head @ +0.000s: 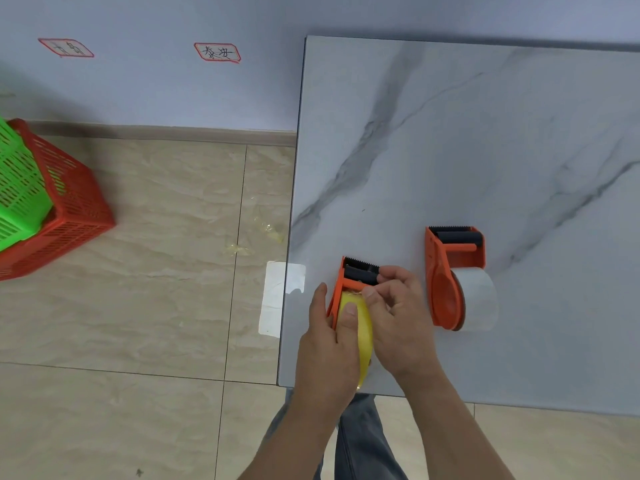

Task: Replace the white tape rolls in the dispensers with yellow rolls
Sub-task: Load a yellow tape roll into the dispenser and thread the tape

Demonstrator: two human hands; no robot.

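Two orange dispensers on the marble bench (485, 150), near its 7 o'clock corner. Near dispenser (341, 285) already carries the yellow roll (362, 327); left hand (329, 344) wraps the roll and frame, fingers curled, likely to steady it. Right hand (398, 317) pinches something at the roll's top by the black roller, probably the tape end for threading; too small to confirm. Second dispenser (446, 271), at 3 o'clock of the hands, still holds its white roll (479, 299), untouched. Baskets (45, 202) sit on the floor at 9 o'clock.

Bright, even light; wide-angle edge warp
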